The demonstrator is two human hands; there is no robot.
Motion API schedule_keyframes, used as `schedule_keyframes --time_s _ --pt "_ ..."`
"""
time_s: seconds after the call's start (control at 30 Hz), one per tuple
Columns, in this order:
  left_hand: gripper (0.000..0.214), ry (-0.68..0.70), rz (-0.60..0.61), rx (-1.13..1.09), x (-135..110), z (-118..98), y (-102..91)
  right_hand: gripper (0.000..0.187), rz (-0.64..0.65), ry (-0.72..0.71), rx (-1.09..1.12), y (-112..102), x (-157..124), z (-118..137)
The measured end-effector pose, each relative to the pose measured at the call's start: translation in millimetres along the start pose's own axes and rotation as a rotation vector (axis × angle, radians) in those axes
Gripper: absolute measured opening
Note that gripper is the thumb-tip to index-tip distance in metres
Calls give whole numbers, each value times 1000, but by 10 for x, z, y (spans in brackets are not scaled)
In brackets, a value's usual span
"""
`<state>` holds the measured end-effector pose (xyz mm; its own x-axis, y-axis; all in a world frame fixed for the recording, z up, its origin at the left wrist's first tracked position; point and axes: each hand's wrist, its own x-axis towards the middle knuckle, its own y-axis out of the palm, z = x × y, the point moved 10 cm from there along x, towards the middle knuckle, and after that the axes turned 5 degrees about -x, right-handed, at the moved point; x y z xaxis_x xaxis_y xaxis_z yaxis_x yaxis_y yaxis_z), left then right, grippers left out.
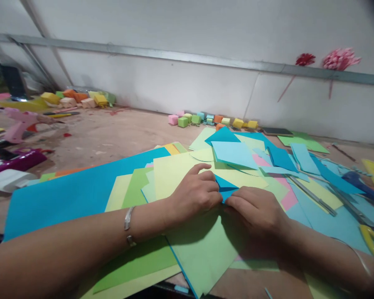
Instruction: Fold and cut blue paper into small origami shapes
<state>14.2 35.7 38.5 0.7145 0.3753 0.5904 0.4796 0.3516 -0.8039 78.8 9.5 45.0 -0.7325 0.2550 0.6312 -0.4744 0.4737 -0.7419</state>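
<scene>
Between my two hands is a small folded piece of blue paper [227, 187], its upper part showing creased flaps. My left hand [195, 189] pinches its left side, with the index finger raised and bent above. From the right, my right hand [258, 209] presses thumb and fingers on the lower edge; those fingertips are partly hidden. Underneath lie a light green sheet [205, 249] and a pale yellow sheet [171, 172]. A folded light blue paper [235, 153] and a darker blue folded piece [223, 136] rest just beyond my hands.
Scissors with yellow handles [372, 241] and a silver pen-like stick [313, 195] lie at right. Small paper cubes [183, 121] line the wall, near a dark phone [277, 131]. A pink glue gun [17, 122] stands left, beside a large blue sheet [65, 199]. Paper flowers [340, 59] hang on the rail.
</scene>
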Motion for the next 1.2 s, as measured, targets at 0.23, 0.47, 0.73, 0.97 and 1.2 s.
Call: schedule_keyframes --time_s 0.23,0.47,0.73,0.97,1.2 --pt "34 42 -1 -11 12 -82 22 34 1 -137 -64 0 26 152" --pt "29 -29 20 -63 -4 5 39 30 57 -118 -83 58 8 118" --pt "3 -330 180 -21 -35 245 49 20 177 173 145 182 -95 -203" --pt "13 -290 285 -116 -90 206 190 20 186 131 145 203 -81 -209" --pt "15 -391 272 -158 -106 325 211 20 196 286 158 280 -148 -412"
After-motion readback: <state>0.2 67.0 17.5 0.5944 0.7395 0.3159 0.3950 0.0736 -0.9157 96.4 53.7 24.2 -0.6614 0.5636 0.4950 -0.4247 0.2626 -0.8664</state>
